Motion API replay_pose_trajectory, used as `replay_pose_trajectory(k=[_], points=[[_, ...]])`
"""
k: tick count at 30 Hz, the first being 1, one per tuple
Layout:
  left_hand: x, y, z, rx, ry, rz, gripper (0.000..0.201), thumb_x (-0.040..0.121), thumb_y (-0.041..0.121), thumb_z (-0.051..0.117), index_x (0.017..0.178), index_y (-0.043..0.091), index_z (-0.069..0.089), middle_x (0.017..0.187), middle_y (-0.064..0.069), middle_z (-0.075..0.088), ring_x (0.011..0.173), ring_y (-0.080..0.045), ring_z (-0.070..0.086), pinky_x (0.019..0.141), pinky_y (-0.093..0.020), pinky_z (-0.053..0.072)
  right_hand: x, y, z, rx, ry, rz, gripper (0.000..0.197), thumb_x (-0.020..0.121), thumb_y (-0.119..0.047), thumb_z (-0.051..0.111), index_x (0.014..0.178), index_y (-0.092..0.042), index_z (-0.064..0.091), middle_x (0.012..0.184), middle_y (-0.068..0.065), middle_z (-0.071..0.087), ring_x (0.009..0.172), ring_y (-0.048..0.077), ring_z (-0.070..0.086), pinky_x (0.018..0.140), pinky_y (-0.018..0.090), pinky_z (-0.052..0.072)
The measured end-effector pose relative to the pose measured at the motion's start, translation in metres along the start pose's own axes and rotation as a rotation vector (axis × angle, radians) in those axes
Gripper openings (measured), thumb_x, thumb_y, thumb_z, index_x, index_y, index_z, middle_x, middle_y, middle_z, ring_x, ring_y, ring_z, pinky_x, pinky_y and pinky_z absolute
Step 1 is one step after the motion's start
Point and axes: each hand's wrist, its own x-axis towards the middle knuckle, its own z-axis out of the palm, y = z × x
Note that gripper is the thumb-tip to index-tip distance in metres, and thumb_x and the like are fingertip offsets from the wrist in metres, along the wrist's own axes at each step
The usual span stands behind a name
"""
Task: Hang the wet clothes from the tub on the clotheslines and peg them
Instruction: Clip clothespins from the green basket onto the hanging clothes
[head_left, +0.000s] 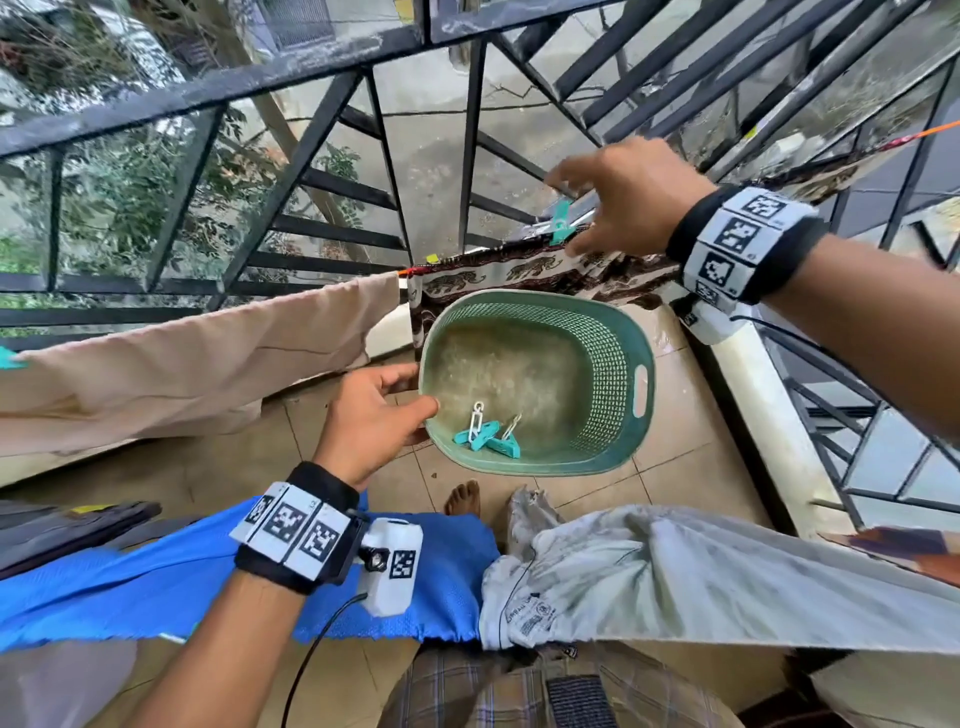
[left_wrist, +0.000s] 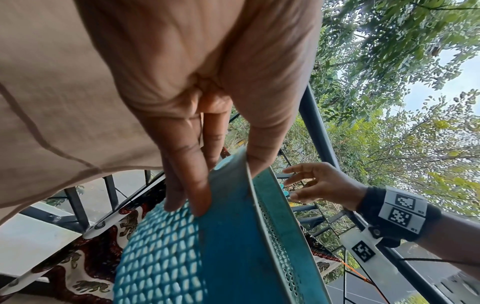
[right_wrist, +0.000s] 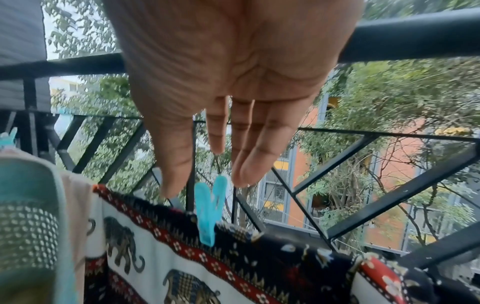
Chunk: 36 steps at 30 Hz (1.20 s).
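My left hand (head_left: 410, 395) grips the left rim of the green perforated tub (head_left: 641, 332), thumb inside and fingers outside, as the left wrist view shows (left_wrist: 226, 185). The tub (left_wrist: 228, 257) is tilted and holds only a few teal and white pegs (head_left: 485, 434). An elephant-print cloth (head_left: 509, 273) hangs on the orange clothesline (head_left: 924, 132) with a teal peg (head_left: 561, 221) clipped on it. My right hand (head_left: 563, 213) hovers just over that peg (right_wrist: 206, 216) with straight, spread fingers (right_wrist: 241, 176), not touching it.
A beige cloth (head_left: 182, 364) hangs on the same line to the left. On a nearer line hang a blue cloth (head_left: 156, 582) and a whitish garment (head_left: 675, 582). A black metal railing (head_left: 311, 67) runs behind the lines. Below are the tiled floor (head_left: 691, 467) and my bare foot (head_left: 462, 496).
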Motion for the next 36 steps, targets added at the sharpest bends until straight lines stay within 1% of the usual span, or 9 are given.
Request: replay_pose_trajectory(k=[5,8,13,18,20,23,28,31,36], points=[[-0.012,0.005,0.008,0.03,-0.004,0.026,0.042,0.078,0.001,0.073,0.119,0.01,0.069,0.117,-0.003,0.07,0.088,-0.024,0.074,0.075,-0.052,0.061,-0.049,-0.005,-0.013,0.102,0.201,-0.022,0.028,0.08,-0.039,0.073,0.105,-0.028,0.07,0.095,-0.006,0.074,0.089,0.021,0.068,0.079,0.038,0.056],[-0.027,0.01,0.017,0.021,-0.007,0.039,0.041,0.081,-0.002,0.071,0.121,0.006,0.067,0.12,-0.007,0.069,0.091,-0.027,0.073,0.075,-0.052,0.061,-0.085,-0.02,-0.005,0.15,0.13,-0.097,0.016,0.082,-0.036,0.071,0.094,-0.027,0.072,0.084,-0.006,0.074,0.076,0.018,0.069,0.076,0.036,0.058],[-0.06,0.017,0.043,0.04,-0.029,0.076,0.039,0.079,-0.004,0.07,0.117,0.003,0.068,0.116,-0.017,0.069,0.093,-0.03,0.073,0.072,-0.048,0.062,-0.138,-0.04,0.035,0.105,-0.218,-0.317,0.026,0.084,-0.035,0.074,0.11,-0.033,0.07,0.092,-0.014,0.072,0.073,0.003,0.058,0.071,0.023,0.052],[-0.11,0.014,0.084,0.077,-0.067,0.131,0.029,0.076,-0.001,0.07,0.096,0.018,0.077,0.096,-0.017,0.075,0.075,-0.02,0.069,0.065,-0.039,0.062,-0.184,-0.057,0.069,0.019,-0.484,-0.41,0.044,0.079,-0.036,0.076,0.121,-0.037,0.064,0.101,-0.01,0.072,0.094,0.017,0.066,0.076,0.029,0.053],[-0.132,0.007,0.102,0.095,-0.061,0.155,0.027,0.068,0.009,0.068,0.084,0.027,0.08,0.091,-0.01,0.076,0.074,-0.02,0.067,0.069,-0.043,0.061,-0.204,-0.061,0.075,0.013,-0.51,-0.435,0.041,0.078,-0.036,0.075,0.117,-0.035,0.065,0.103,-0.008,0.072,0.096,0.022,0.066,0.078,0.033,0.054],[-0.164,-0.01,0.127,0.064,-0.072,0.147,0.034,0.075,-0.002,0.064,0.08,0.028,0.08,0.083,-0.004,0.075,0.073,-0.016,0.066,0.068,-0.041,0.062,-0.233,-0.062,0.088,-0.078,-0.55,-0.475,0.036,0.076,-0.038,0.075,0.11,-0.031,0.068,0.103,-0.003,0.072,0.094,0.026,0.066,0.077,0.035,0.055],[-0.209,-0.041,0.15,0.077,-0.018,0.144,0.03,0.074,0.002,0.066,0.083,0.027,0.08,0.09,-0.003,0.077,0.081,-0.022,0.072,0.064,-0.036,0.061,-0.279,-0.061,0.106,-0.13,-0.596,-0.544,0.022,0.078,-0.037,0.073,0.099,-0.03,0.072,0.095,-0.006,0.072,0.087,0.022,0.064,0.067,0.026,0.046],[-0.233,-0.057,0.154,0.076,0.04,0.14,0.034,0.058,0.024,0.071,0.091,0.029,0.079,0.094,0.002,0.077,0.092,-0.025,0.073,0.074,-0.049,0.062,-0.307,-0.062,0.114,-0.085,-0.526,-0.581,0.018,0.081,-0.029,0.068,0.098,-0.031,0.074,0.095,-0.006,0.072,0.086,0.02,0.064,0.065,0.024,0.04],[-0.258,-0.076,0.147,0.057,0.098,0.169,0.052,0.055,0.035,0.073,0.106,0.026,0.076,0.104,0.007,0.075,0.098,-0.023,0.072,0.084,-0.051,0.058,-0.328,-0.07,0.105,0.026,-0.391,-0.579,0.017,0.082,-0.032,0.064,0.097,-0.031,0.073,0.104,-0.002,0.067,0.09,0.022,0.063,0.072,0.032,0.052]])
